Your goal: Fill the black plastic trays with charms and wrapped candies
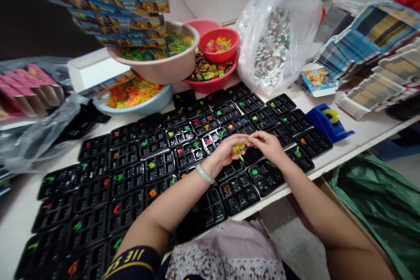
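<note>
My left hand [228, 151] is cupped around a small bunch of yellow and green plastic pieces [238, 149], held just above the black compartment trays [131, 175]. My right hand [267, 144] meets it from the right, its fingertips pinched on one of those pieces. Both hands hover over the trays near the table's front edge. Many tray compartments hold one small coloured piece each. A pale bangle [205, 174] sits on my left wrist.
Behind the trays stand a beige basin [170, 68], a pale blue basin [154, 103] and red bowls [218, 43] of small coloured pieces. A clear bag [278, 35] of paper bits, a blue tape dispenser [326, 122], stacked printed cards [370, 39] and boxes [108, 4] surround them.
</note>
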`<act>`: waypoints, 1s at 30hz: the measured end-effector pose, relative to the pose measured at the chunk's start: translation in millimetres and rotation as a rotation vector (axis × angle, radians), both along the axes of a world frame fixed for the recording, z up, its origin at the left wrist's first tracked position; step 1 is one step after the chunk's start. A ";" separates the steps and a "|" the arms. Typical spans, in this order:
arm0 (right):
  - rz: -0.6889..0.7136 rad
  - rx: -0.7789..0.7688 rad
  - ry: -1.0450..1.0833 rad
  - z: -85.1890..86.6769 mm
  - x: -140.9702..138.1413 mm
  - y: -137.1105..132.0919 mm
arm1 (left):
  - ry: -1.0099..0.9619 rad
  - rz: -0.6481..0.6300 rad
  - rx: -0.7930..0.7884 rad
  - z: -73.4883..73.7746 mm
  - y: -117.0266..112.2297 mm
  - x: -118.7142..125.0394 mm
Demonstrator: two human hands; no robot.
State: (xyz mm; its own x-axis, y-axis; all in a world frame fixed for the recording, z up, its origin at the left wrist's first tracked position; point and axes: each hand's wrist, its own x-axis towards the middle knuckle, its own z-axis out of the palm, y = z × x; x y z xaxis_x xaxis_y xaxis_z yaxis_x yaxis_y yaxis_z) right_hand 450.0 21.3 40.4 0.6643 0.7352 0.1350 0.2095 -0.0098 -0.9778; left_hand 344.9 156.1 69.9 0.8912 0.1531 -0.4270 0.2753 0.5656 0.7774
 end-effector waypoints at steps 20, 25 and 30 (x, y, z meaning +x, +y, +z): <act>0.243 0.006 -0.575 10.3 64.7 150.3 | -0.072 0.105 -0.072 -3.1 130.3 34.0; 0.232 -0.048 -0.604 8.5 66.5 145.9 | -0.076 -0.036 -0.092 -8.0 128.3 41.7; 0.296 -0.032 -0.551 8.0 66.5 149.3 | -0.072 -0.062 -0.078 -8.2 128.4 40.2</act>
